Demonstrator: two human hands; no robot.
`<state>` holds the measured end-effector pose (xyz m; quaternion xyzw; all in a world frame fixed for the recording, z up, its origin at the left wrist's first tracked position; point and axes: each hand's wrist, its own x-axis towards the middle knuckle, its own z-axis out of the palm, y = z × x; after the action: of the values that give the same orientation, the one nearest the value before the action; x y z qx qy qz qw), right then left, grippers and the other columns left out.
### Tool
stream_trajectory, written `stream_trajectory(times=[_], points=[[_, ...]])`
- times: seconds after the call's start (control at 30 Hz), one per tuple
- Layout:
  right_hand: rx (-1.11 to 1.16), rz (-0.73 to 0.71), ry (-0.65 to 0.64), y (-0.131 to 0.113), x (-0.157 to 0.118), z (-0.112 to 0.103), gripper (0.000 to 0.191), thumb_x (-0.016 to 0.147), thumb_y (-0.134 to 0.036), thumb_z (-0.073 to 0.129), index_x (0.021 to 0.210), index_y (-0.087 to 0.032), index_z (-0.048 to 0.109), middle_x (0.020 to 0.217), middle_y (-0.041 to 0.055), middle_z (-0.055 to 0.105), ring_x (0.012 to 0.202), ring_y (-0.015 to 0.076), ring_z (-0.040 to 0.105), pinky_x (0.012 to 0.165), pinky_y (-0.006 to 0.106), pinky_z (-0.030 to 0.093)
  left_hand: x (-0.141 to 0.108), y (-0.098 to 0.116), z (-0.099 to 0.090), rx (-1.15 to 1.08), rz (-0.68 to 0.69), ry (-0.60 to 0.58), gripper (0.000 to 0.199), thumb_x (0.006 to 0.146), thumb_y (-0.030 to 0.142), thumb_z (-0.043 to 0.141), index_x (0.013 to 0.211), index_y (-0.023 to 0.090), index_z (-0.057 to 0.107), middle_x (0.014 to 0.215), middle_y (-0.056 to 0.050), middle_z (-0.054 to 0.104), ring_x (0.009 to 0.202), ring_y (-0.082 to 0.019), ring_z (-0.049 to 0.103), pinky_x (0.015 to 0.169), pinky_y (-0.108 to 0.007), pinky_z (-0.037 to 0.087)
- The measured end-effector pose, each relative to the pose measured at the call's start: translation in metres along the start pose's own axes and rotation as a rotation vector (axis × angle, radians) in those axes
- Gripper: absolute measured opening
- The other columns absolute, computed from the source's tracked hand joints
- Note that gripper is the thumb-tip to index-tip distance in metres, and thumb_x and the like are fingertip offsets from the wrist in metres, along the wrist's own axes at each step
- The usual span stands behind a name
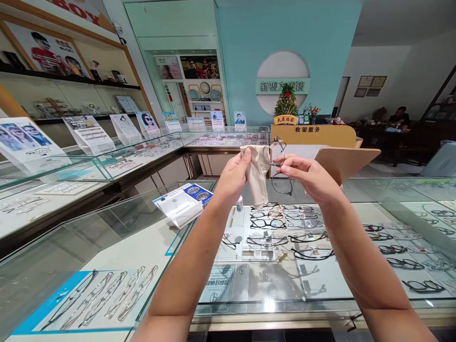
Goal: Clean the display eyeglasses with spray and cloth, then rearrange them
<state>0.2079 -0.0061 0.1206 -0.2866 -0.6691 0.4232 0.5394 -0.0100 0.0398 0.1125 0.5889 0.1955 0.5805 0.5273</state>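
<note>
My left hand [235, 175] pinches a beige cleaning cloth [257, 183], which hangs down from the thumb and fingers over the glass counter. A pair of thin-rimmed eyeglasses [282, 182] is gripped in my right hand [302, 175], tilted so that one lens sits above the other. The upper lens is beside the cloth's right edge; whether they touch I cannot tell. Below both hands, rows of dark-framed glasses [268, 223] lie inside the glass display case [263, 306].
A white and blue folded leaflet [183, 204] stands on the counter at left, near a small white bottle [240, 203]. Further glass cases [107, 166] run along the left. Behind are a yellow cashier desk [317, 137] and a potted plant [286, 105]. A person [401, 116] sits far right.
</note>
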Motion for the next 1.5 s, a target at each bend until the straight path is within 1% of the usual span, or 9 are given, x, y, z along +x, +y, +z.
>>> stream_trajectory(times=[0.3, 0.57, 0.67, 0.83, 0.93, 1.07, 1.17, 1.33, 1.5], points=[[-0.006, 0.046, -0.110, 0.010, 0.005, 0.005, 0.022, 0.084, -0.045, 0.088, 0.078, -0.024, 0.080, 0.113, 0.0046, 0.068, 0.113, 0.0200, 0.061, 0.108, 0.037, 0.041, -0.001, -0.003, 0.004, 0.024, -0.009, -0.040, 0.052, 0.086, 0.068, 0.079, 0.097, 0.018, 0.073, 0.082, -0.005, 0.076, 0.073, -0.016, 0.070, 0.069, -0.027, 0.055], [0.174, 0.086, -0.136, 0.009, 0.006, 0.008, 0.028, 0.082, -0.045, 0.089, 0.072, -0.022, 0.074, 0.091, 0.0025, 0.064, 0.091, 0.0170, 0.056, 0.086, 0.032, 0.045, -0.008, 0.014, 0.003, 0.092, 0.021, -0.160, 0.041, 0.070, 0.038, 0.100, 0.097, 0.016, 0.080, 0.091, -0.005, 0.079, 0.080, -0.013, 0.070, 0.078, -0.025, 0.057], [0.249, 0.138, -0.164, 0.012, 0.006, 0.015, 0.031, 0.080, -0.047, 0.090, 0.073, -0.022, 0.073, 0.086, 0.0026, 0.065, 0.087, 0.0168, 0.057, 0.084, 0.031, 0.047, -0.013, 0.011, 0.016, 0.115, 0.088, -0.096, 0.038, 0.071, 0.039, 0.099, 0.092, 0.016, 0.077, 0.084, -0.003, 0.077, 0.071, -0.012, 0.068, 0.068, -0.023, 0.056], [0.257, 0.150, -0.193, 0.014, 0.006, 0.022, 0.032, 0.079, -0.049, 0.091, 0.075, -0.021, 0.076, 0.086, 0.0030, 0.069, 0.084, 0.0158, 0.059, 0.083, 0.030, 0.049, -0.011, -0.002, 0.024, 0.105, 0.159, 0.046, 0.044, 0.088, 0.060, 0.082, 0.087, 0.018, 0.071, 0.066, 0.000, 0.068, 0.051, -0.010, 0.057, 0.048, -0.024, 0.045], [0.242, 0.157, -0.135, 0.012, 0.006, 0.017, 0.032, 0.080, -0.049, 0.090, 0.072, -0.023, 0.074, 0.083, 0.0024, 0.068, 0.079, 0.0155, 0.056, 0.076, 0.028, 0.049, -0.006, -0.002, 0.014, 0.107, 0.116, -0.063, 0.046, 0.088, 0.061, 0.080, 0.086, 0.016, 0.071, 0.074, -0.004, 0.071, 0.062, -0.013, 0.064, 0.059, -0.025, 0.053], [0.276, 0.178, -0.087, 0.011, 0.009, 0.011, 0.032, 0.076, -0.049, 0.092, 0.073, -0.022, 0.076, 0.082, 0.0024, 0.067, 0.077, 0.0146, 0.057, 0.077, 0.028, 0.051, -0.005, -0.001, 0.010, 0.088, 0.086, -0.198, 0.047, 0.077, 0.047, 0.094, 0.105, 0.017, 0.072, 0.090, -0.005, 0.075, 0.077, -0.014, 0.068, 0.073, -0.025, 0.056], [0.330, 0.215, -0.090, 0.012, 0.009, 0.013, 0.034, 0.072, -0.049, 0.095, 0.075, -0.021, 0.076, 0.082, 0.0020, 0.066, 0.077, 0.0139, 0.057, 0.076, 0.027, 0.052, -0.008, -0.007, 0.020, 0.075, 0.136, -0.135, 0.050, 0.076, 0.048, 0.095, 0.104, 0.018, 0.066, 0.088, -0.003, 0.072, 0.073, -0.012, 0.064, 0.068, -0.023, 0.053], [0.270, 0.186, -0.121, 0.010, 0.007, 0.017, 0.037, 0.075, -0.050, 0.094, 0.070, -0.021, 0.071, 0.082, 0.0022, 0.066, 0.080, 0.0151, 0.057, 0.077, 0.029, 0.049, -0.013, -0.018, 0.035, 0.196, 0.284, 0.081, 0.046, 0.089, 0.062, 0.079, 0.098, 0.019, 0.067, 0.087, -0.003, 0.070, 0.073, -0.012, 0.060, 0.069, -0.025, 0.050], [0.204, 0.146, -0.172, 0.007, 0.005, 0.014, 0.035, 0.081, -0.051, 0.090, 0.072, -0.022, 0.072, 0.083, 0.0021, 0.067, 0.078, 0.0146, 0.055, 0.074, 0.030, 0.045, -0.012, -0.013, 0.028, 0.191, 0.258, 0.086, 0.048, 0.098, 0.066, 0.066, 0.089, 0.019, 0.069, 0.082, -0.004, 0.071, 0.072, -0.014, 0.061, 0.068, -0.027, 0.051]])
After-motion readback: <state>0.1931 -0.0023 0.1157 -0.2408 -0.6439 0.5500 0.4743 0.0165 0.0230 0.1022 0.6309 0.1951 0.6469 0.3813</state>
